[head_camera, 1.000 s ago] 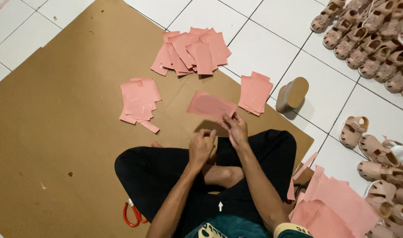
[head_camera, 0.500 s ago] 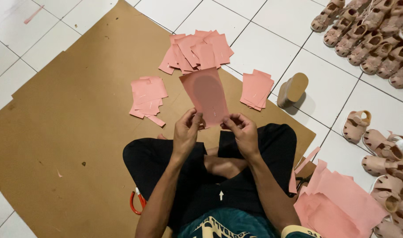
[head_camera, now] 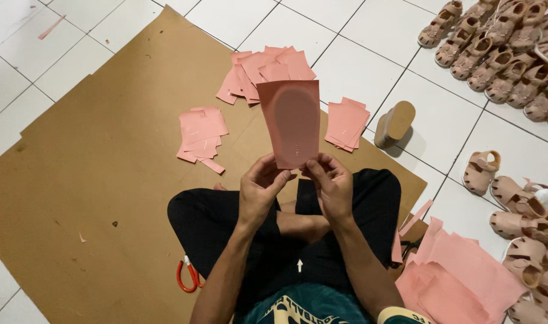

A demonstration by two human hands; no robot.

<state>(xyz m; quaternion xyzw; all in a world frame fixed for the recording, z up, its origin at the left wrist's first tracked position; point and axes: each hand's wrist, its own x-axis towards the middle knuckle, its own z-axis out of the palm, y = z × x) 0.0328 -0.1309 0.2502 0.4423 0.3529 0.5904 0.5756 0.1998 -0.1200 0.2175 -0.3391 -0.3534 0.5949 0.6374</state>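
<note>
A pink rectangular sheet [head_camera: 292, 123] with a darker insole-shaped oval on it is held upright in front of me. My left hand [head_camera: 259, 191] and my right hand [head_camera: 329, 187] both pinch its lower edge, side by side above my crossed legs in black trousers. Behind the sheet, a heap of pink sheets [head_camera: 263, 73] lies on the brown cardboard [head_camera: 106, 180]. Two smaller pink stacks lie to the left [head_camera: 200, 135] and to the right [head_camera: 346, 123] of it.
Red-handled scissors [head_camera: 188, 276] lie by my left knee. A tan sole block [head_camera: 395, 123] stands on the white tiles. Several beige sandals [head_camera: 502, 48] fill the upper right and right edge. More pink sheets [head_camera: 460, 276] lie at my right side.
The pink sheet was lifted off the cardboard and raised upright toward the camera. Both hands now hold its lower edge.
</note>
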